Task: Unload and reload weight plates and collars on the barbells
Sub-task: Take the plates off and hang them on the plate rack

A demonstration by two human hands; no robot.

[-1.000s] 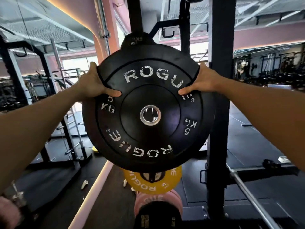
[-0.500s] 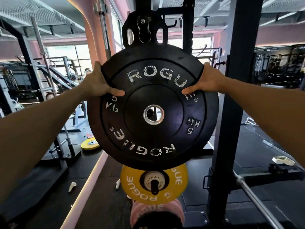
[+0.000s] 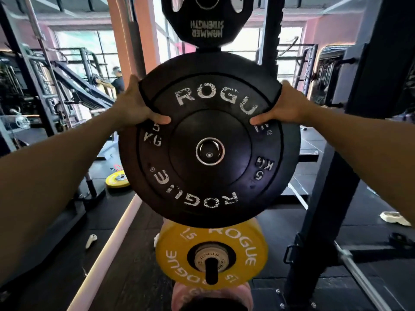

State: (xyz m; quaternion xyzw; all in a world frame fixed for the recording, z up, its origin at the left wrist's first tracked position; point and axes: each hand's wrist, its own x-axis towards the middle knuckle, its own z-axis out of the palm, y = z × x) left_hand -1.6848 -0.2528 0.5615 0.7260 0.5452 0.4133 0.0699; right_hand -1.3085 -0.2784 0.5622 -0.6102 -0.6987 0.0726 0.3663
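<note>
I hold the black 5 kg bumper plate (image 3: 210, 140) upright in front of me, my left hand (image 3: 134, 106) clamped over its rim at ten o'clock and my right hand (image 3: 286, 106) at two o'clock, thumbs pressed on the face. Compared with half a second back, the view has closed in on the rack and the plate's steel centre ring now frames a dark storage peg (image 3: 209, 153) with its end bolt, where before I saw daylight through the hole. I read that as the bore lined up with the peg, possibly already started onto it; I cannot tell which.

The plate reads "ROGUE" twice, at twelve and six o'clock, with "5 KG" at nine and three. At twelve o'clock above it hangs a black grip plate (image 3: 207, 21) marked "HAMMER STRENGTH", upside down. At six o'clock below sits a yellow plate (image 3: 253, 250) reading "ROGUE" and "15". Another yellow plate (image 3: 118, 178) lies on the floor at eight o'clock.
</note>
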